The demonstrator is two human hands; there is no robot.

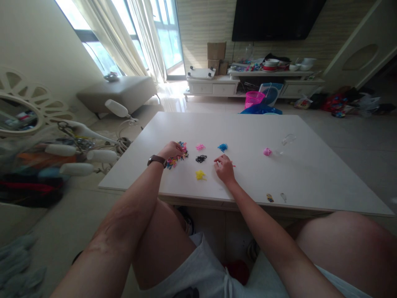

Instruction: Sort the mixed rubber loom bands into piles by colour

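Across the living room floor stands your white counter point(257, 130). Your left hand point(172, 150) is at the mixed-colour pile point(185, 154), which stretches from seven to one o'clock; its fingers are narrowed, any grip unclear. Your right hand point(225, 169), loosely curled, contents unclear, is farther off at three o'clock. Between them lies the black pile point(201, 159), the pink pile point(200, 147) at its twelve, the yellow pile point(200, 175) at six.
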